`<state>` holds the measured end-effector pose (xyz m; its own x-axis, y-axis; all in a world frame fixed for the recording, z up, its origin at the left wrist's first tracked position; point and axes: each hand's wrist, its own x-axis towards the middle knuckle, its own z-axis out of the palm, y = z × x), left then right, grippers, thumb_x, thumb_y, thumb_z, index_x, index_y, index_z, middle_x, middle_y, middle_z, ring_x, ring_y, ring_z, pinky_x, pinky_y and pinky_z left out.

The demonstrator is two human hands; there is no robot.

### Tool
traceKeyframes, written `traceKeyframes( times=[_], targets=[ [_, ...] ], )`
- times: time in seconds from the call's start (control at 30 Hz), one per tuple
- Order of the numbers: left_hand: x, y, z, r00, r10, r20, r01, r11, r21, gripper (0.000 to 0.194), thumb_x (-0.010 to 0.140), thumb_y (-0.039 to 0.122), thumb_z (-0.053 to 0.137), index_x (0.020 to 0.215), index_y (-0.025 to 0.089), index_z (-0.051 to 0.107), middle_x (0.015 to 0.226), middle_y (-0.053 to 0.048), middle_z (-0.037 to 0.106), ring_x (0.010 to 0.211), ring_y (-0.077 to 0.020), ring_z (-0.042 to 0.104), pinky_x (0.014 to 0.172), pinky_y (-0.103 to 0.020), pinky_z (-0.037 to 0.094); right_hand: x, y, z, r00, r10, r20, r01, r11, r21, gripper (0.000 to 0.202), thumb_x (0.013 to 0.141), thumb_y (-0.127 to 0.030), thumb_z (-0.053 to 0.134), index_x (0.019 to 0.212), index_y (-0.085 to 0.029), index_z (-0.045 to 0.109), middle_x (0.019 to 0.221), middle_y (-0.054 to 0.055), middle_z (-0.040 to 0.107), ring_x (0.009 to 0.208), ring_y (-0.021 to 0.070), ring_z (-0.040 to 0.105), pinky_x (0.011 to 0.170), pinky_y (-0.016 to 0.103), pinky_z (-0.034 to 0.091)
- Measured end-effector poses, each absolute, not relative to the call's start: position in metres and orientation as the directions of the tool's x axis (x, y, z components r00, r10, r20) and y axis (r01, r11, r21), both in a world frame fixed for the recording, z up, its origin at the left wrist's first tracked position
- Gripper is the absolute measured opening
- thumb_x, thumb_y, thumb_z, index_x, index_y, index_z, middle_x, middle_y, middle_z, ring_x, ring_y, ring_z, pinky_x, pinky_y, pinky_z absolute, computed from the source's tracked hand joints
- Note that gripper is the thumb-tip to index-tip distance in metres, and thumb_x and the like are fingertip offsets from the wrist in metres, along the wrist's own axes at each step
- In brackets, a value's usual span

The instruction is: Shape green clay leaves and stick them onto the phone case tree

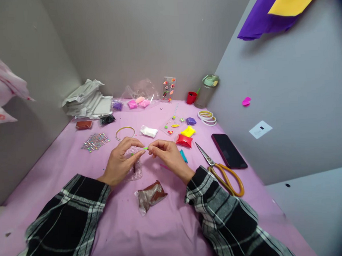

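Observation:
Between my fingertips, above the middle of the table, is a small bright green piece of clay (145, 148). My left hand (121, 161) has its thumb and forefinger curved around the piece's left end. On the other end, my right hand (168, 155) pinches it with bunched fingertips. Below my left hand lies a clear plastic sheet (137, 173) with a dark brown stick-like piece (134, 167) on it, partly hidden by the fingers. A brown clay packet (152, 196) in a torn clear wrapper rests nearer to me. A teal packet (183, 156) shows beside my right wrist.
Orange-handled scissors (219, 169) and a phone (228, 151) lie to the right. Red (184, 140), yellow (188, 131) and white (148, 131) packets, a bangle (124, 133) and a rhinestone sheet (95, 142) lie beyond my hands. A bottle (206, 93) and red cup (191, 98) stand at the back.

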<state>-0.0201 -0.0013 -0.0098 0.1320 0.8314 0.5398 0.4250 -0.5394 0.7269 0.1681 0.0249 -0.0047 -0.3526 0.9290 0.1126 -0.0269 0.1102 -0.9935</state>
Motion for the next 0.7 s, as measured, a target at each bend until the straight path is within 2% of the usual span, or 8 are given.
traceKeyframes(
  times=[0.57,0.7],
  targets=[
    [-0.0202,-0.0015,-0.0085,0.139,0.819,0.557,0.46,-0.552,0.696,0.006,0.092,0.027,0.065,0.091,0.022,0.069,0.094,-0.004,0.067,0.095,-0.0205,0.064,0.09,-0.034,0.049,0.1689,0.0243,-0.0037,-0.382,0.916,0.122,-0.035,0.117,-0.992,0.015,0.085,-0.031,0.066,0.077,-0.019,0.069,0.072,-0.002,0.065,0.065,0.0107,0.057,0.066,0.025,0.046],
    [-0.0199,-0.001,-0.0093,0.139,0.812,0.567,0.455,-0.561,0.691,0.008,0.091,0.027,0.068,0.096,0.022,0.069,0.098,-0.004,0.068,0.098,-0.0209,0.063,0.092,-0.035,0.048,0.1687,0.0249,-0.0044,-0.374,0.92,0.117,-0.032,0.113,-0.993,0.014,0.084,-0.029,0.067,0.075,-0.018,0.068,0.07,-0.002,0.064,0.064,0.0105,0.056,0.064,0.025,0.044]
  ],
)
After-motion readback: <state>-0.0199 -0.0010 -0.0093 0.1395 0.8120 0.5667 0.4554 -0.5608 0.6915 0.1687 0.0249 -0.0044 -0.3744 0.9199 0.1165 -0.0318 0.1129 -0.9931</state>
